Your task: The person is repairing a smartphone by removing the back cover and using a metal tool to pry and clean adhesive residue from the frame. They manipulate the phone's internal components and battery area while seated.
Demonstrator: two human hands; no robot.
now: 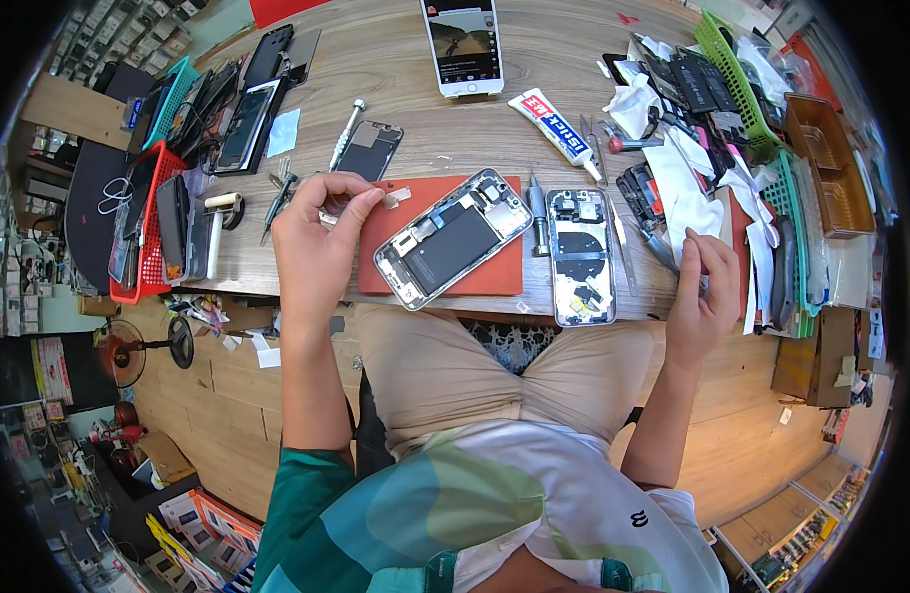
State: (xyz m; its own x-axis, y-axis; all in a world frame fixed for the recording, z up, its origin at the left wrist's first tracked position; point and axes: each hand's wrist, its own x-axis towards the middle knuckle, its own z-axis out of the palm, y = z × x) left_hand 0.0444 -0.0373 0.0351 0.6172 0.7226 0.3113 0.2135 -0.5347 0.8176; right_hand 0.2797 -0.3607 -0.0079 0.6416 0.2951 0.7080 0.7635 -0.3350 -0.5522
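My left hand (321,222) is raised above the left edge of a red-brown mat (376,259), thumb and forefinger pinched on a small pale strip (399,196). Just right of it, an opened smartphone (455,239) lies tilted on the mat, its black battery and inner parts showing. My right hand (707,296) hovers by the bench's front right edge, fingers loosely bent and apart, with nothing visible in them. Between the hands lie a screwdriver (539,217), a second opened phone housing (582,259) and tweezers (623,242).
A phone (464,49) with a lit screen stands at the back. A glue tube (556,128) lies right of it. A loose battery-black panel (370,150) sits behind the mat. Baskets, a red one (150,222) left and a green one (736,84) right, hold parts.
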